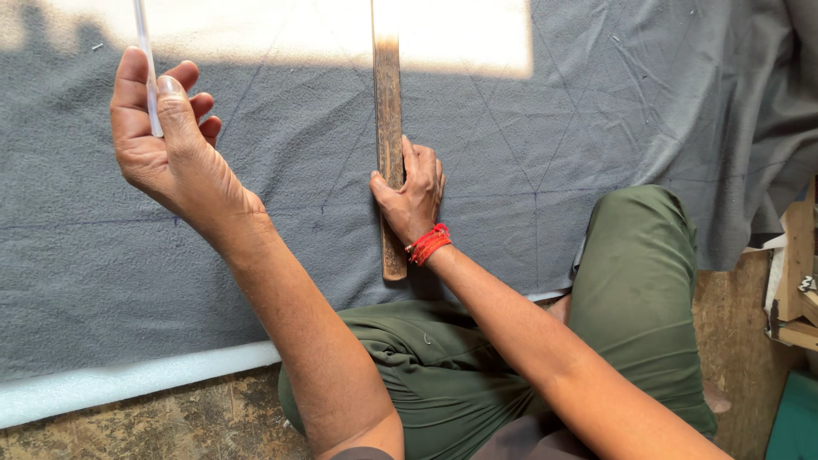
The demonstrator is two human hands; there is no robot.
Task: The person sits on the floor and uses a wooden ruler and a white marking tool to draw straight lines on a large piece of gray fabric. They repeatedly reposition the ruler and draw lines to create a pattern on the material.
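A long wooden straightedge is pressed flat onto the grey fabric by the right hand, fingers spread over it, probably so it can't slip. A thin white stick is pinched by the left hand, lifted off the cloth at the far left.

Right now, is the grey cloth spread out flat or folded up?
Spread flat: the grey cloth lies open under the wooden ruler, bunched only at the right edge.

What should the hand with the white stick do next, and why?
Probably lower the left hand to the grey cloth beside the wooden ruler. It holds the thin white stick up off the cloth, while the right hand presses the ruler flat among faint drawn lines.
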